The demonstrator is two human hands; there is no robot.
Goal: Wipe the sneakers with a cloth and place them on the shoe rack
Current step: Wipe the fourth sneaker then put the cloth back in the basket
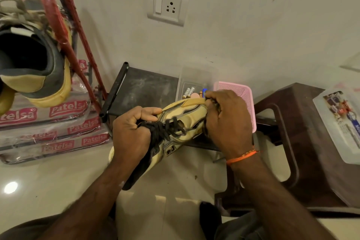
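Sneaker in hand: a tan and yellow sneaker was held in the air at mid-scene, toe to the far right, heel to the near left, above the pale floor; it was propped between both hands, likely so the upper could be turned and worked.
Left hand: the left hand was curled round the black laces and tongue, thumb laid along the upper (a steadying hold, it would seem).
Right hand: the right hand was clenched over the toe end, the grip closed on something dark, probably the cloth, though little of it was shown.
Second sneaker: the other sneaker was seen set on the red shoe rack at the far left, heel outward, dark lining exposed.
Materials: the upper appeared to be made of smooth panelled leather or synthetic with a thick pale foam sole; the laces were seen to be flat and woven.
Surroundings: a dark low shelf was placed just behind the sneaker, with a clear box of batteries and a perforated pink plastic basket; a brown plastic stool was stood at the right.
Progress: wiping was judged to be under way; this sneaker was not yet racked.
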